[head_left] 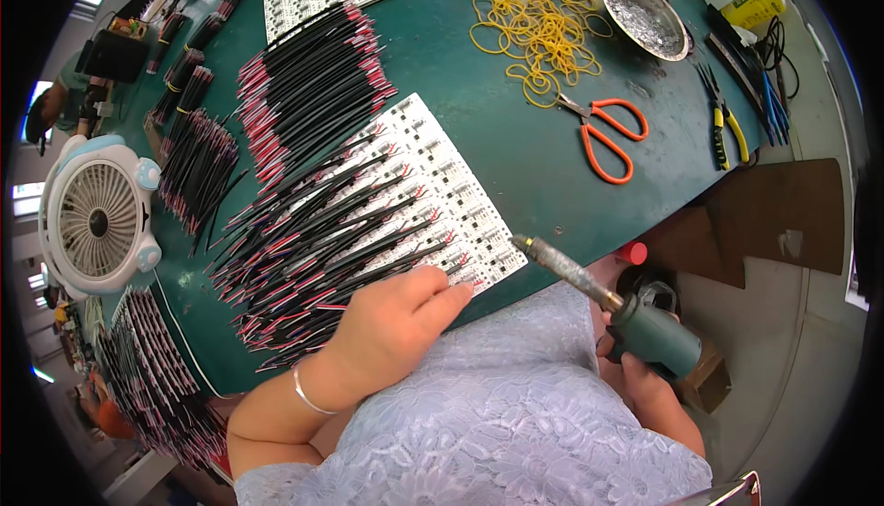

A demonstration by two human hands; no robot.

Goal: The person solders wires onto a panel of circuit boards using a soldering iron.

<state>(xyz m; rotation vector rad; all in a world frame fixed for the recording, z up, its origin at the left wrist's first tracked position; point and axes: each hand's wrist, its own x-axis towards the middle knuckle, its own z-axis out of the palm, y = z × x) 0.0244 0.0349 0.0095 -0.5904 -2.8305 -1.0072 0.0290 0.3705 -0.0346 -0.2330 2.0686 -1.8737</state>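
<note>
Wires, black and red, are fanned over the white circuit panel at the surface's near edge, and your left hand presses on them, fingers together. Your right hand grips the soldering iron, tip hovering just off the panel's corner, I think. Orange scissors lie toward the far edge.

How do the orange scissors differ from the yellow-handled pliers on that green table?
The scissors have looped orange handles and lie open; the pliers have straight yellow handles, nearly closed. The scissors lie beside the rubber bands, the pliers nearer the table's right edge. Neither is touched by either hand.
</note>
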